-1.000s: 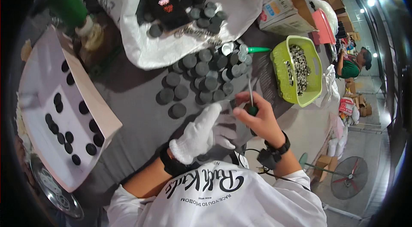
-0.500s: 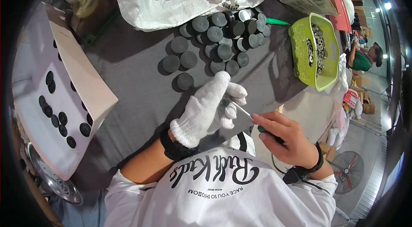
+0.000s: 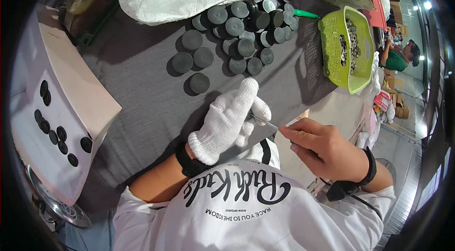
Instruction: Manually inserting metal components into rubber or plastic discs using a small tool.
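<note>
My left hand (image 3: 225,120), in a white knitted glove, is curled closed above the near edge of the grey cloth. Whatever lies inside its fingers is hidden. My bare right hand (image 3: 327,149) pinches a thin tool with a metal shaft (image 3: 266,123), and the shaft's far end reaches into the gloved fingers. The palm covers most of its handle, so its exact kind does not show. Beyond the glove, a group of round black discs (image 3: 246,47) lies on the cloth, some stacked or tilted. The closest single disc (image 3: 199,83) rests just past the glove.
A white box (image 3: 71,85) with several black discs inside stands at left. On the right is a lime-green basket (image 3: 327,56) of small metal parts, with a green-handled object (image 3: 305,13) beside it. A white sack (image 3: 147,7) lies at the back. Another person (image 3: 398,56) is far right.
My right hand has shifted outward to the right, with more of the metal shaft showing. My left hand stays closed in nearly the same place. The whole view has tilted slightly.
</note>
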{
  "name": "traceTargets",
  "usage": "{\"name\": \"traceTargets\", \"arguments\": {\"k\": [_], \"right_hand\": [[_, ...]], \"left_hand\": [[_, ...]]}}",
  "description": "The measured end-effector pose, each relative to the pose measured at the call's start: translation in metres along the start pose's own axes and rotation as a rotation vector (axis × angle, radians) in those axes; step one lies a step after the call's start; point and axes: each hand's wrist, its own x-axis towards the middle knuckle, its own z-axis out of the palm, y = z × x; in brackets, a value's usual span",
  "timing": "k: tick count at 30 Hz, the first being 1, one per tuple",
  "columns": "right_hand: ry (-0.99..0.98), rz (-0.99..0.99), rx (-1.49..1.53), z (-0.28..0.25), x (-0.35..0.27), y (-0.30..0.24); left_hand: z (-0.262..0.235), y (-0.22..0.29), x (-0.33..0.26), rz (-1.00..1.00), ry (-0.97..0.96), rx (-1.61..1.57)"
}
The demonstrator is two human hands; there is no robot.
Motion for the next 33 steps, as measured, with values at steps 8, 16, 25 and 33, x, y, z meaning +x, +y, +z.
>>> {"name": "traceTargets", "arguments": {"k": [8, 16, 25, 33], "right_hand": [[-0.053, -0.098, -0.74, 0.015, 0.012, -0.023], [-0.348, 0.703, 0.665, -0.042, 0.043, 0.002], [-0.269, -0.036, 0.149, -0.031, 0.037, 0.023], [0.042, -0.26, -0.682, 0.002, 0.035, 0.02]], "left_hand": [[-0.002, -0.016, 0.015, 0.192, 0.049, 0.075], [-0.005, -0.014, 0.008, 0.211, 0.014, 0.285], [0.002, 0.001, 0.005, 0.076, -0.056, 0.151], [0.001, 0.003, 0.006, 0.14, 0.035, -0.084]]}}
